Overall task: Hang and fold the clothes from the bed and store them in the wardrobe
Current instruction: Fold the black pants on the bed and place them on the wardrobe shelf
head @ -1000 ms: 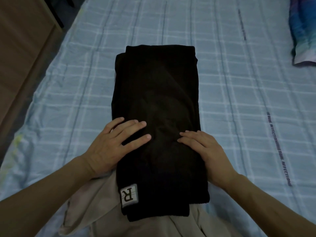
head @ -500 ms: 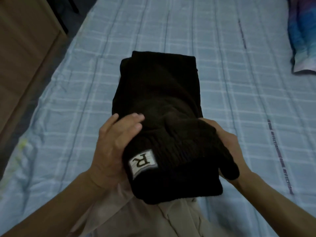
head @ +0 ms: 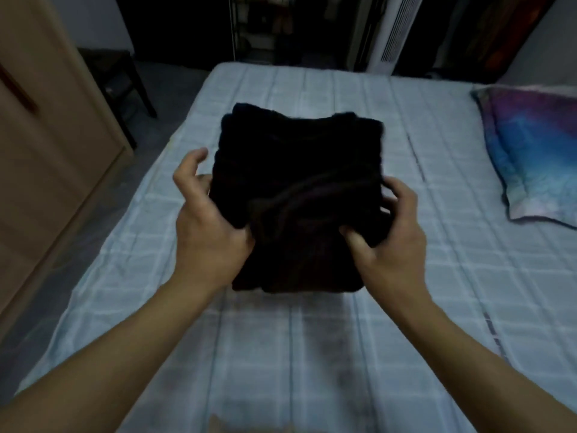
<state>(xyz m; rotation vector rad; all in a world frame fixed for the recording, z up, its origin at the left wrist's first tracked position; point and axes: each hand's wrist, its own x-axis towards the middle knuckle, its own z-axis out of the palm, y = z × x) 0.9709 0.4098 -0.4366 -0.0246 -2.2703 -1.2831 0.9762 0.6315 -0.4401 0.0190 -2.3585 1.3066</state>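
I see both the left grip (head: pixel 206 232) and the right grip (head: pixel 393 242) curled round the folded black garment (head: pixel 296 170), seemingly held just above the bed (head: pixel 312 354).

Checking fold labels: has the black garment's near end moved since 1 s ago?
Yes. The near end of the garment has folded over toward the far edge of the bed; left hand and right hand grip it.
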